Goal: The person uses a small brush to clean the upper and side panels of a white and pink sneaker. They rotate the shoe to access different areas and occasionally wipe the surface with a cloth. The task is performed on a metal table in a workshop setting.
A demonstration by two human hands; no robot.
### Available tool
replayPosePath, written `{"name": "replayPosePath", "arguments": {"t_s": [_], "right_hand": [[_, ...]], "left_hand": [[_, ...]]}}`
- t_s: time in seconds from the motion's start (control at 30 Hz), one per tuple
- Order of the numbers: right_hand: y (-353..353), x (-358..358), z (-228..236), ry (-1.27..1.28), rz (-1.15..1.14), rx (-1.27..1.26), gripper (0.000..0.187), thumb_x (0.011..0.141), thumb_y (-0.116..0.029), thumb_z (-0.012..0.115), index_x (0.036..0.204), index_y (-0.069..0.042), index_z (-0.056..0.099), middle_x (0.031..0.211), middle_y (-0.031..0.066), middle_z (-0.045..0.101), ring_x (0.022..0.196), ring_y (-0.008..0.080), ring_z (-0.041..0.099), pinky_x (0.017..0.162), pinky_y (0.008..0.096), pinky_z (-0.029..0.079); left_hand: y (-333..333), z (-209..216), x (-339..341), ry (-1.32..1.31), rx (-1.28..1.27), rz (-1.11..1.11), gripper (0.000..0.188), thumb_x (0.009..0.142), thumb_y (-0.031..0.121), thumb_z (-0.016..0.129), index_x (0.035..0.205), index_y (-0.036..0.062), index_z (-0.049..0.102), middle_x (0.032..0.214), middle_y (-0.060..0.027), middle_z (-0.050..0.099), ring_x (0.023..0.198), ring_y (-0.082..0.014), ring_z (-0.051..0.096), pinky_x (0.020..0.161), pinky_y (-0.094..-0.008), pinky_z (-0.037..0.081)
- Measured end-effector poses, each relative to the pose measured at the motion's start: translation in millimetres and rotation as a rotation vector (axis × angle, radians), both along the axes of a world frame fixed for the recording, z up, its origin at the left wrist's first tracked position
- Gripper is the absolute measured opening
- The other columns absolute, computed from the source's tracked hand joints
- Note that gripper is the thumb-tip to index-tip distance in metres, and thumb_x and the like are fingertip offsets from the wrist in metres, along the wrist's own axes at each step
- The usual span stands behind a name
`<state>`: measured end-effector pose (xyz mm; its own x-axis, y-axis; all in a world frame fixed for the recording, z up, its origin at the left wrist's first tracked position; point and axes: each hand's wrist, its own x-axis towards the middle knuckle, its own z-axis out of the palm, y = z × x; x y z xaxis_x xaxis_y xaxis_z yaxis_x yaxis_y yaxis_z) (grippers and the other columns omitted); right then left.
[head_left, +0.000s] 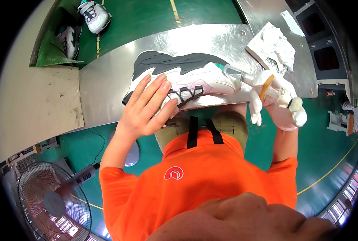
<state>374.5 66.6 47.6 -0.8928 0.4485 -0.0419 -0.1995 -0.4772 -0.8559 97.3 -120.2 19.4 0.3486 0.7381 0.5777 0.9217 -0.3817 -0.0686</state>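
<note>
white and grey, the shoe (195, 82) lies on its side on the metal bench (102, 80), sole (163, 62) turned away from the person, toe to the right. the bare left hand (146, 106) rests with fingers spread over the upper toward the heel; its thumb is mostly hidden, so i cannot tell whether it pinches the shoe or only presses. the gloved right hand (273, 94) is closed around the syringe (235, 73), whose green tip (220, 66) is at the seam between sole and upper near the toe. a push too hard could put out more than wanted and smear the pale upper; a slip of the tip, from the shoe rocking under a light left hold, could mark it too. loose glove fingers might brush the toe or snag the syringe. the laces (191, 93) sit close to the bench's near edge, so a pull toward the body could tip the shoe off; whether its collar overhangs there is hidden. beyond the sole a strip of metal gives some room before the far edge, and more runs left of the heel to a pale board (38, 92). rightward, the cloth (277, 46) lies just beyond the right hand, limiting a swing that way.
</note>
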Motion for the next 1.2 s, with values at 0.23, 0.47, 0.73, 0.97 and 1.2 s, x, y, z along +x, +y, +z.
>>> {"name": "replayPosePath", "arguments": {"t_s": [0.23,0.47,0.73,0.97,1.2], "right_hand": [[8,12,5,-0.102,-0.018,0.035,0.09,0.052,-0.044,0.077,0.114,0.016,0.05,0.075,0.0182,0.06,0.058,0.0221,0.063,0.045,0.0256,0.05],[5,27,-10,-0.041,-0.115,-0.041,0.09,0.048,-0.044,0.079,0.11,0.016,0.053,0.069,0.0174,0.059,0.056,0.0232,0.063,0.044,0.0253,0.051],[7,40,-45,0.12,-0.128,-0.215,0.095,0.045,-0.046,0.085,0.109,0.015,0.05,0.072,0.019,0.06,0.058,0.0268,0.065,0.045,0.029,0.052],[-7,43,-76,0.342,-0.127,-0.309,0.102,0.042,-0.044,0.089,0.115,0.013,0.047,0.077,0.0205,0.06,0.066,0.0298,0.066,0.048,0.0316,0.053],[-22,46,-77,0.333,-0.19,-0.321,0.098,0.046,-0.044,0.087,0.117,0.011,0.047,0.085,0.0242,0.06,0.063,0.0294,0.064,0.049,0.0324,0.053]], "left_hand": [[0,0,4,0.054,0.018,0.018,0.029,0.082,0.008,0.068,0.109,0.0112,0.062,0.116,-0.0191,0.062,0.105,-0.0338,0.064,0.091,-0.0477,0.052],[-1,2,26,0.07,0.046,0.103,0.027,0.081,0.008,0.069,0.106,0.0134,0.064,0.111,-0.0191,0.063,0.102,-0.0348,0.064,0.083,-0.0469,0.055],[-4,3,44,0.087,0.012,0.197,0.023,0.083,0.008,0.068,0.105,0.0151,0.066,0.111,-0.0198,0.062,0.1,-0.0332,0.064,0.082,-0.0462,0.055],[-2,1,48,0.065,0.026,0.203,0.023,0.084,0.008,0.067,0.106,0.0146,0.065,0.11,-0.0188,0.061,0.1,-0.0334,0.064,0.084,-0.0461,0.055],[-3,0,48,0.05,0.017,0.193,0.023,0.085,0.007,0.065,0.107,0.0148,0.065,0.113,-0.0183,0.06,0.102,-0.0336,0.063,0.085,-0.0466,0.054]]}}
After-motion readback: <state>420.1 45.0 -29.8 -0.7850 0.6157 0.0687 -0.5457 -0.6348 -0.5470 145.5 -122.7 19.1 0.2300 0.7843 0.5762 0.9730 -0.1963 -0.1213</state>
